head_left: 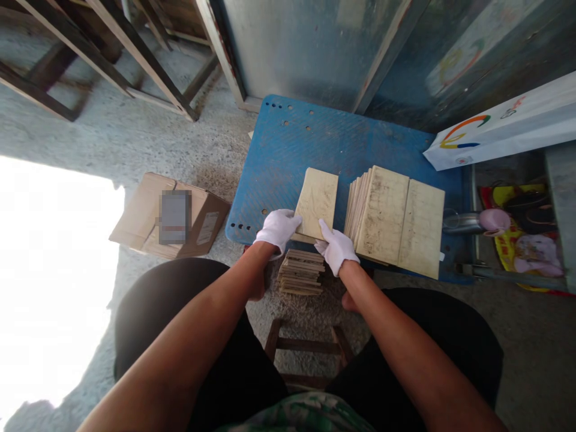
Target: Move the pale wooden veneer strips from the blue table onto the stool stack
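Note:
My left hand [278,229], in a white glove, grips the near left corner of a thin tan board [317,201] with the thumb on top. At the board's near right edge my right hand [337,247], gloved too, pinches it, with the thumb pressed on the top face. The board has dark smudges and lies over the blue table [310,144]. To its right sit two side-by-side stacks of similar boards [400,219], the left one leaning. Below my hands, near the floor, is another stack of thin boards [301,273]. The fingers under the board are mostly hidden.
A cardboard box [204,225] with a blurred-out item on it stands left of the table. A white paper bag [499,123] leans at the right, near a metal cup [463,222] and colourful bags [531,246]. A wooden stool [310,345] is between my legs; wooden frames [148,60] stand behind.

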